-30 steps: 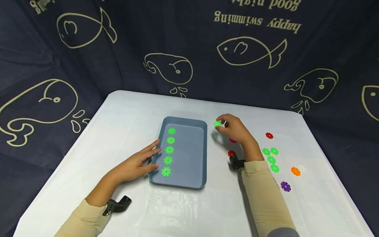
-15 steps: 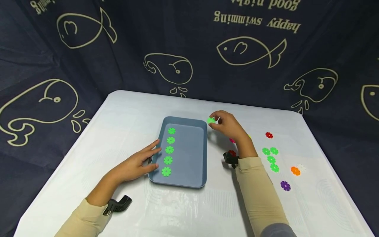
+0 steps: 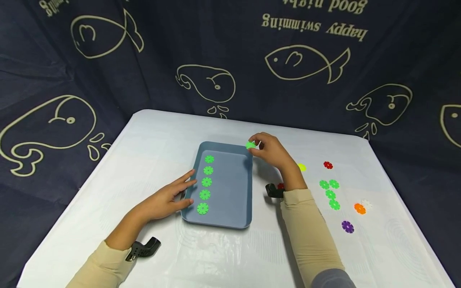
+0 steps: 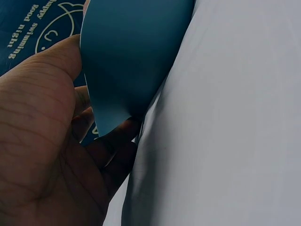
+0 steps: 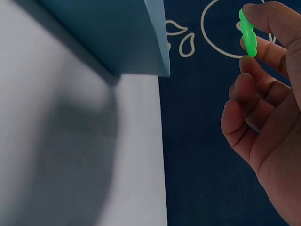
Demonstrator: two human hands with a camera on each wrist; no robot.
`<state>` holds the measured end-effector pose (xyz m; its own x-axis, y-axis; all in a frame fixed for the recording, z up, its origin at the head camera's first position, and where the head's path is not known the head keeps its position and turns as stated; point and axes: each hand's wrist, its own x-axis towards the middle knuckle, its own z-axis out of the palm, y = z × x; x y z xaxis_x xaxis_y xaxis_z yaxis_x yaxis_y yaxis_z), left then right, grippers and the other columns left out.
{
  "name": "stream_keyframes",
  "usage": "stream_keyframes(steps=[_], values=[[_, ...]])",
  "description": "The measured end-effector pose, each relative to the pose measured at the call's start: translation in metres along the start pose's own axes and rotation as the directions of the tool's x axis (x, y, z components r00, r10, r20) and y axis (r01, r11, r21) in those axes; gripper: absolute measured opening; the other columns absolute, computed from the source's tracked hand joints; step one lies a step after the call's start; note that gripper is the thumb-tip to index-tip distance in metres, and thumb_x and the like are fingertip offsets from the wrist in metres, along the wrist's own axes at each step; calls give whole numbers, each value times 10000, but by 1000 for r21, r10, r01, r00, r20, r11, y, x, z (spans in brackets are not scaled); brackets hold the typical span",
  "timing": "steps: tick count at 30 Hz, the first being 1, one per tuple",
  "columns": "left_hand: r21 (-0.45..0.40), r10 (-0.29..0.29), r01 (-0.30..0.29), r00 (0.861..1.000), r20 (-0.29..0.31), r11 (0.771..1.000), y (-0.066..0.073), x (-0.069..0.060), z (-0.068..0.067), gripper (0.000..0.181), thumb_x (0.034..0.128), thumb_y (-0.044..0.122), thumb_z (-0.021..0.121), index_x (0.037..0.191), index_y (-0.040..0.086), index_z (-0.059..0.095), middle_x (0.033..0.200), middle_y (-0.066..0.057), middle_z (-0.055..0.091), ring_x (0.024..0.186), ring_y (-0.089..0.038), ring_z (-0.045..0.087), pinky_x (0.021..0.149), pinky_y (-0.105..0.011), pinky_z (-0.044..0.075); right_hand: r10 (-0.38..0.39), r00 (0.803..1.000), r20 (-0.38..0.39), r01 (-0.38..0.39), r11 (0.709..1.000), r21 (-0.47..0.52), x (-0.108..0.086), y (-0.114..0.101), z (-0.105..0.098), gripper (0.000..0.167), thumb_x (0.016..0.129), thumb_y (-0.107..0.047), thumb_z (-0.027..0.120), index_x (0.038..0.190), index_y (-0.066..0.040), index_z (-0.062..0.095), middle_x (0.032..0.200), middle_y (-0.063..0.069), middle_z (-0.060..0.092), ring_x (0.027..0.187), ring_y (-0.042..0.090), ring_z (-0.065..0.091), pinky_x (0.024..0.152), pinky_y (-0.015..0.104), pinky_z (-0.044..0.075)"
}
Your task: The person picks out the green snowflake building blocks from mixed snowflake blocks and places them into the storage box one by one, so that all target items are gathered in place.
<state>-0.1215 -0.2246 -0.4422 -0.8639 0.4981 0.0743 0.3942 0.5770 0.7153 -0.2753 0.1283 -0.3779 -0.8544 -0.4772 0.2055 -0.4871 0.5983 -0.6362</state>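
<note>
My right hand (image 3: 271, 152) pinches a bright green flower-shaped plastic disc (image 3: 251, 145) between thumb and fingers, just above the far right corner of the grey-blue tray (image 3: 230, 184). Seen from the right wrist, the green disc (image 5: 248, 35) is edge-on, apart from the tray wall (image 5: 113, 37). At the tray's left side rests my left hand (image 3: 167, 200), its spread thumb and two fingers reaching over the rim. Lower fingers (image 4: 115, 148) lie outside the tray wall (image 4: 131, 56) in the left wrist view. Inside the tray, several green discs (image 3: 207, 182) form a column along the left.
Right of the tray lie several loose green discs (image 3: 330, 194), a red disc (image 3: 327, 165), an orange disc (image 3: 359, 208), a white disc (image 3: 366, 204), a purple disc (image 3: 347, 227) and a yellow disc (image 3: 301, 167). A dark fish-patterned cloth (image 3: 248, 96) hangs behind the white table (image 3: 144, 136).
My right hand has carried the green disc leftward, from beside the tray to over its far right corner. The left hand and the discs in the tray keep their places.
</note>
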Motion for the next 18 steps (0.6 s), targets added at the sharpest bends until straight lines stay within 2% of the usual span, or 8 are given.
stream_keyframes(steps=[7, 18], values=[[-1, -1, 1, 1000, 0, 1000, 1, 0, 0, 698, 969, 405, 649, 1524, 64, 396, 1658, -9, 135, 1487, -272, 182, 1134, -539, 270, -30, 1000, -3, 30, 1000, 6, 5, -3, 9, 233, 915, -190, 724, 1126, -102, 680, 996, 66, 577, 813, 230, 510, 669, 372, 452], [12, 9, -9, 1000, 0, 1000, 0, -1, 0, 688, 970, 413, 645, 1524, 86, 403, 1658, -6, 139, 1486, -263, 189, 1133, -536, 276, -59, 998, -6, 60, 998, 12, 14, -16, 18, 243, 914, -191, 726, 1132, -93, 680, 994, 58, 581, 821, 227, 521, 702, 376, 452]])
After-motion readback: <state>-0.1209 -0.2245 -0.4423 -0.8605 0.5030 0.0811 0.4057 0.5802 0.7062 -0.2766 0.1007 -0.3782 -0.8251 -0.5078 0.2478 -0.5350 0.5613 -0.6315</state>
